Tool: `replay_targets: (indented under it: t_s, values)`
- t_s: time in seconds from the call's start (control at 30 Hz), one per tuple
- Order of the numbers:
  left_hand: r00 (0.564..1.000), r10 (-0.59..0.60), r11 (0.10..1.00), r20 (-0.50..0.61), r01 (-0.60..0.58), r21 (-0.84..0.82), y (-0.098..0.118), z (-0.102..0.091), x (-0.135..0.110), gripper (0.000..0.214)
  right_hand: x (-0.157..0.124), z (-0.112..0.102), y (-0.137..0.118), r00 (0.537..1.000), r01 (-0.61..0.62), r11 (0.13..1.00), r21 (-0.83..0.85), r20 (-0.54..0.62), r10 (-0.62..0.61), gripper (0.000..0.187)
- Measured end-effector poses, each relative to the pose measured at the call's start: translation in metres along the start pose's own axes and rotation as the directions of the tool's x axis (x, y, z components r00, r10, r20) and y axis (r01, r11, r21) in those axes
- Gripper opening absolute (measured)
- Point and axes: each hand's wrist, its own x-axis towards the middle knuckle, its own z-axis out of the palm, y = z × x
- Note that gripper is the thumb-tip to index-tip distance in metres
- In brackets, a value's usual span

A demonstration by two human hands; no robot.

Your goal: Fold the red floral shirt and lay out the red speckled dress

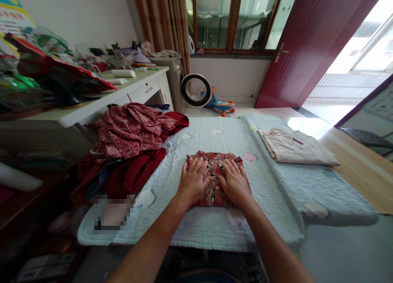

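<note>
Your left hand point(193, 180) and right hand point(236, 181) lie flat, fingers slightly spread, on the folded floral shirt point(211, 196), near the middle of the tabletop's near edge. Sliding your palms unevenly could ruck the quilted cover point(215, 230) beneath and skew the folds.

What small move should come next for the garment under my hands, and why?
Probably slide the left hand and right hand under the floral garment to lift it: it already looks folded compactly, and both hands rest flat on top.
</note>
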Motion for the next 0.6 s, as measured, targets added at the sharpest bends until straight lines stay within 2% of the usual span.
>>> replay_targets:
  t_s: [0.23, 0.47, 0.53, 0.6]
  values:
    - [0.996, -0.026, 1.0, 0.082, 0.027, -0.002, -0.011, 0.02, -0.003, 0.057, -0.004, 0.023, -0.001, 1.0, -0.015, 1.0, -0.018, 0.019, 0.015, 0.055]
    - [0.996, -0.036, 0.994, 0.077, 0.044, -0.104, -0.011, 0.019, -0.002, 0.055, -0.004, 0.02, -0.001, 1.0, -0.019, 0.999, 0.034, 0.006, 0.019, 0.054]
    - [0.997, -0.055, 0.981, 0.045, 0.063, -0.181, -0.016, 0.019, -0.001, 0.057, -0.003, 0.017, 0.004, 1.0, 0.001, 0.995, 0.098, 0.005, -0.002, 0.051]
    - [0.992, -0.112, 0.96, -0.051, 0.094, -0.263, -0.024, 0.019, 0.0, 0.059, -0.001, 0.014, 0.012, 0.999, 0.031, 0.981, 0.192, -0.029, -0.026, 0.044]
